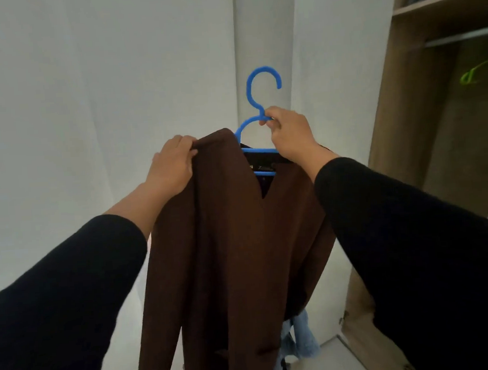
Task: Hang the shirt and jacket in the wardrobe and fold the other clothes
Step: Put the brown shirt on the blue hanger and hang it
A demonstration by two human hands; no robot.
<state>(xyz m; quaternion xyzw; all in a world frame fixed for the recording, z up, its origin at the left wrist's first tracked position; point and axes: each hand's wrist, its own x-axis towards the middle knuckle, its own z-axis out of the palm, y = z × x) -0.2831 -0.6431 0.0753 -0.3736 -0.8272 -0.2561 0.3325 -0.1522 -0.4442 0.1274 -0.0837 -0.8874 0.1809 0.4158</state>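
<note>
The jacket [229, 243] could slip off the blue hanger [257, 118], because only its left shoulder looked pulled up over the hanger's arm. If the left hand [173, 166] let go too soon, that side might slide down and the whole thing might drop to the floor. The hook could also miss the rail [462, 37] in the wardrobe [390, 113], which was off to the right and farther away.

The jacket was dark brown and long, hanging straight down in the middle, held up in front of the white wall. Its inside looked black near the collar. The left hand's fingers pinched the brown cloth at the shoulder. The right hand [289, 133] had its fingers curled tight around the hanger, just under the hook.
</note>
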